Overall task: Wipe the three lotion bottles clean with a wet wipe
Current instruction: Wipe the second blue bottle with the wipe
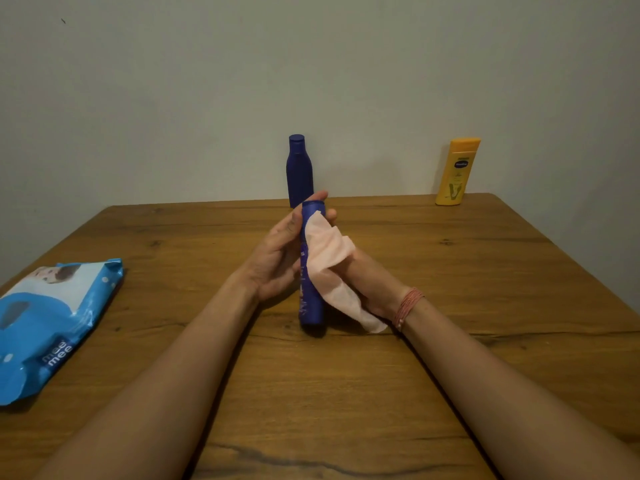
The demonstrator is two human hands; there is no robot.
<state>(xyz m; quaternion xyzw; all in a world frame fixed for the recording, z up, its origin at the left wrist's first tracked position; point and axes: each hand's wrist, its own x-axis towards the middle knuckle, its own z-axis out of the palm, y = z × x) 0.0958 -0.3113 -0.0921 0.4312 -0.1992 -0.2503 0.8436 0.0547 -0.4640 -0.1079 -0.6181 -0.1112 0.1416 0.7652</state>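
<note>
A dark blue lotion bottle (310, 306) stands upright on the wooden table (381, 393) in the middle. My left hand (280, 258) grips its upper part from the left, fingers curled behind the cap. My right hand (370, 282) holds a white wet wipe (329, 261) against the bottle's right side; the wipe covers most of the fingers. A second dark blue bottle (298, 168) stands at the table's far edge behind my hands. A yellow lotion bottle (456, 171) stands at the far right corner.
A blue pack of wet wipes (52, 323) lies at the table's left edge. A plain wall rises right behind the far edge. A pink thread bracelet (408, 304) circles my right wrist.
</note>
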